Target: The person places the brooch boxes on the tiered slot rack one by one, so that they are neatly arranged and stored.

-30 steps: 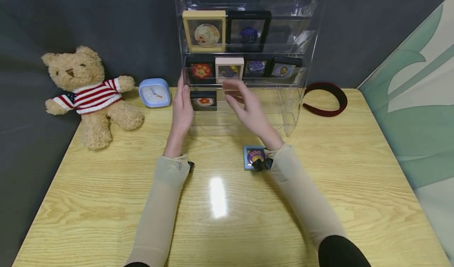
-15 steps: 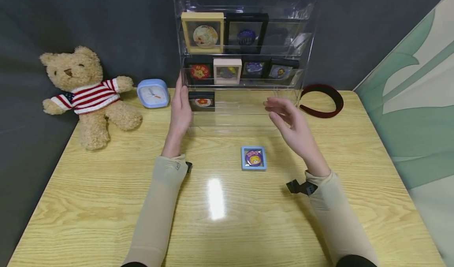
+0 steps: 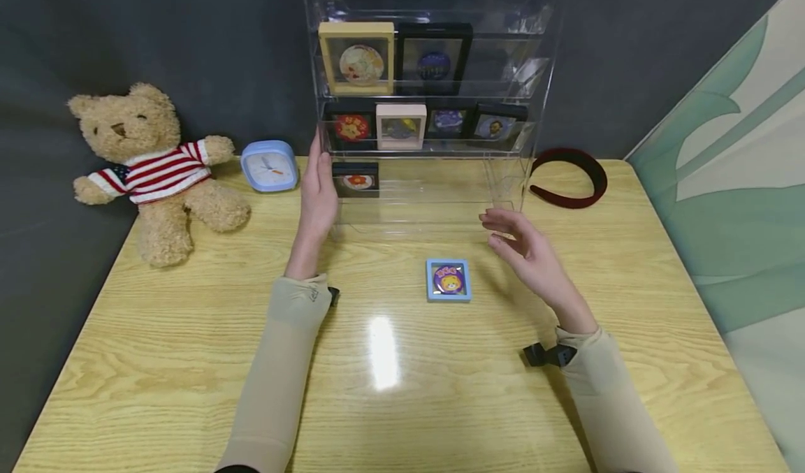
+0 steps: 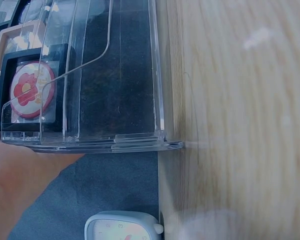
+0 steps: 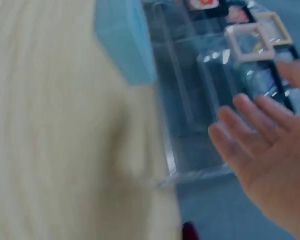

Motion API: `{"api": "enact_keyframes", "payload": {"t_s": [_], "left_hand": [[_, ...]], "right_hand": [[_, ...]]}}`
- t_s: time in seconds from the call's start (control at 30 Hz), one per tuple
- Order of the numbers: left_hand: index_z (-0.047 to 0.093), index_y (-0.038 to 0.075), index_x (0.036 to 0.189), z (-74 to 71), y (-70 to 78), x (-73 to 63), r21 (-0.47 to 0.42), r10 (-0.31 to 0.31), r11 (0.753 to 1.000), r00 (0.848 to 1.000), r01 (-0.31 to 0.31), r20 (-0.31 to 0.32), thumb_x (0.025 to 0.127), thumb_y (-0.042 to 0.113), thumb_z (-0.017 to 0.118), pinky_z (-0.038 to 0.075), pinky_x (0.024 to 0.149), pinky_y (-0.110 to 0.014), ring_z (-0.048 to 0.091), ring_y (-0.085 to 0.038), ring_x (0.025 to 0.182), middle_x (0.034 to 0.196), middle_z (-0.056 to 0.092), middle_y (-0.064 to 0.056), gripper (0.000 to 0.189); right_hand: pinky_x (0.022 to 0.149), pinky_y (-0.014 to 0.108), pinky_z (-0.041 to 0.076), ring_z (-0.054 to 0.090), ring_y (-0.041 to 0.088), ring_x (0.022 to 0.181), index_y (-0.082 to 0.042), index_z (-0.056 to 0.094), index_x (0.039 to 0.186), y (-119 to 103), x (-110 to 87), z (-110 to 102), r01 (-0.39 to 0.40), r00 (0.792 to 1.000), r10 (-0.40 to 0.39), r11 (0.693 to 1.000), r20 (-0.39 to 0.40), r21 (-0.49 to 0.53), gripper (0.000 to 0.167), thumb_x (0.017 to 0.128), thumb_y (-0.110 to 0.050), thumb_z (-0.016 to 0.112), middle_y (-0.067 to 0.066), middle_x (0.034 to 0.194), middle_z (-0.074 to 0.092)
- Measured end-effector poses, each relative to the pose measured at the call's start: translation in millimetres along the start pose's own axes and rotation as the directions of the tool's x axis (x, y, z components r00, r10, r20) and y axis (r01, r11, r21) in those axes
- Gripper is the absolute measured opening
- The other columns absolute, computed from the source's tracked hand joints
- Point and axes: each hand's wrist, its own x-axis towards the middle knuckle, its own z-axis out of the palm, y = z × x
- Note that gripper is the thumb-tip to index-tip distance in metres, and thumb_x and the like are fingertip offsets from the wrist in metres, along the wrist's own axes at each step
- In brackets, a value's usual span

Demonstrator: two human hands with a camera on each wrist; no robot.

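Observation:
My left hand [image 3: 317, 197] lies with extended fingers along the left side of a clear acrylic tiered display rack [image 3: 434, 154]. Beside those fingers, on the lowest occupied shelf, stands a black frame [image 3: 356, 179] with a red-flower badge, also seen through the rack wall [image 4: 135, 145] in the left wrist view. My right hand [image 3: 531, 260] is over the table, fingers loosely bent and holding nothing. Left of it, flat on the table, lies a light-blue square frame [image 3: 448, 281] with a purple bear badge. In the right wrist view this blue frame [image 5: 125, 40] is blurred.
Higher shelves carry a yellow frame [image 3: 356, 57], a large black frame [image 3: 434, 57], a pale pink frame [image 3: 400, 127] and several small black ones. A teddy bear [image 3: 163, 169] and blue clock [image 3: 270, 166] sit left. A dark red headband [image 3: 588, 172] lies right of the rack.
My right hand has moved away from the front of the rack, rightward and then back toward me, uncovering the blue frame. My left hand stays at the rack's side.

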Motion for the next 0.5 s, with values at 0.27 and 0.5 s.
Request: {"api": "enact_keyframes", "payload": {"t_s": [0.27,0.5], "left_hand": [[0.019,0.006,0.172,-0.3,-0.9,-2.7,0.019,0.025,1.0,1.0,-0.025,0.014,0.12,0.018,0.025,0.017,0.127,-0.025,0.017,-0.02,0.162,0.177,0.02,-0.009,0.053],[0.019,0.004,0.171,-1.4,-0.3,-2.3,0.032,0.018,0.999,1.0,-0.018,0.011,0.12,0.022,0.026,0.017,0.127,-0.025,0.018,-0.012,0.16,0.177,0.02,-0.011,0.054]], "right_hand": [[0.117,0.03,0.043,0.051,0.04,0.14,0.002,0.047,0.155,25,-9.6,1,-0.014,0.978,0.021,0.999,0.208,-0.036,0.053,0.106,0.001,0.066,0.023,0.154,0.052],[0.118,0.026,0.039,0.044,0.044,0.146,0.004,0.04,0.159,32,-13.2,3,-0.054,0.949,0.044,0.998,0.311,0.025,0.067,0.101,0.002,0.072,0.024,0.159,0.046]]}}
